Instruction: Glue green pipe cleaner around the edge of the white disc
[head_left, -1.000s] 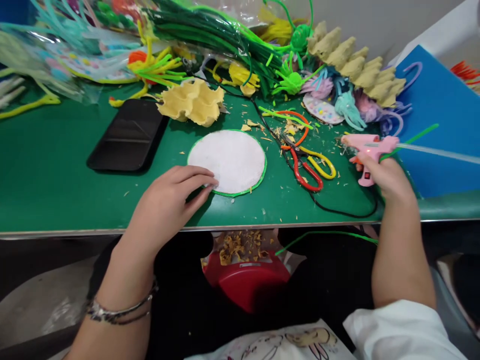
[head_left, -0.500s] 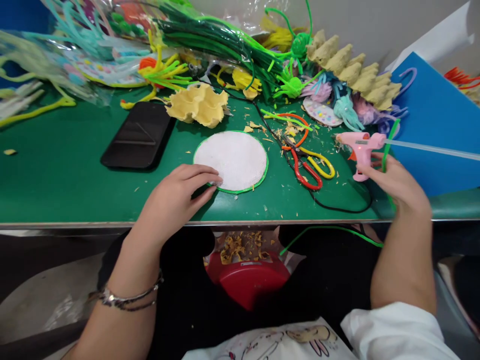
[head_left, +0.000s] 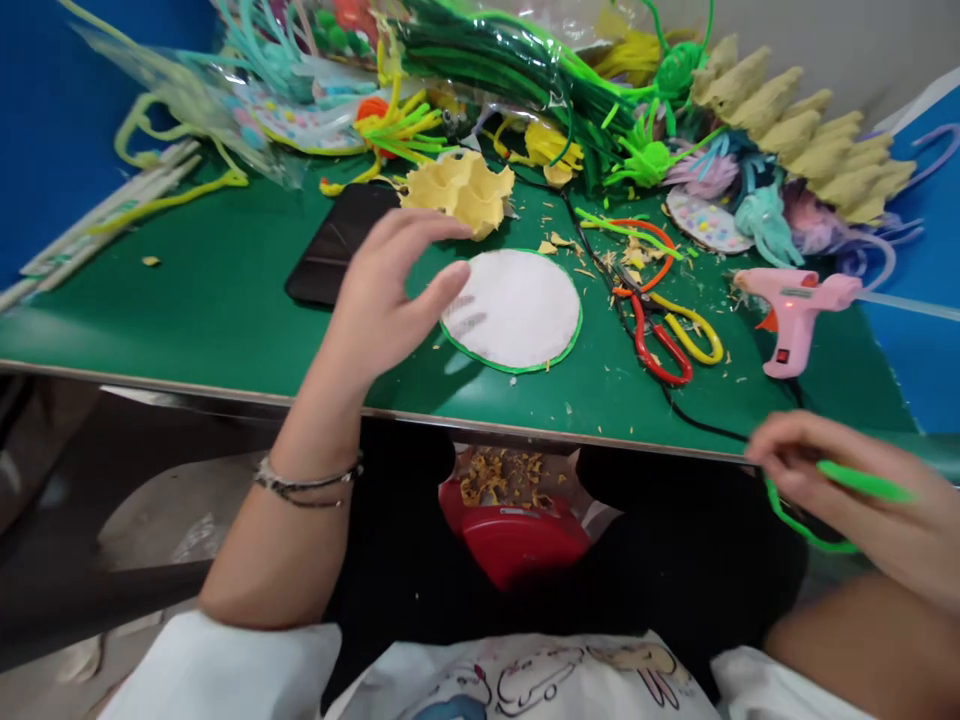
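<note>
My left hand (head_left: 394, 285) hovers with thumb and fingers apart, nothing in it. Beneath its fingertips lies a white oval disc (head_left: 521, 310) edged in green, and a yellow egg-carton piece (head_left: 461, 190) sits just beyond. At the table's front right edge, my right hand (head_left: 855, 485) is closed on a bright green pipe cleaner (head_left: 862, 482), part of which hangs in a loop below the fingers. A pink glue gun (head_left: 799, 305) with a clear glue stick rests on the table above that hand, apart from it.
Red-and-yellow-handled pliers (head_left: 664, 335) and a black cord lie right of the disc among yellow scraps. A black phone (head_left: 330, 245) is partly behind my left hand. Pipe cleaner bundles (head_left: 480, 70) and an egg-carton strip (head_left: 810, 135) line the back. A red bin (head_left: 525, 540) stands below.
My left hand has lifted off the disc. My right hand has let go of the glue gun and moved down toward me, holding the green pipe cleaner. The view has shifted left.
</note>
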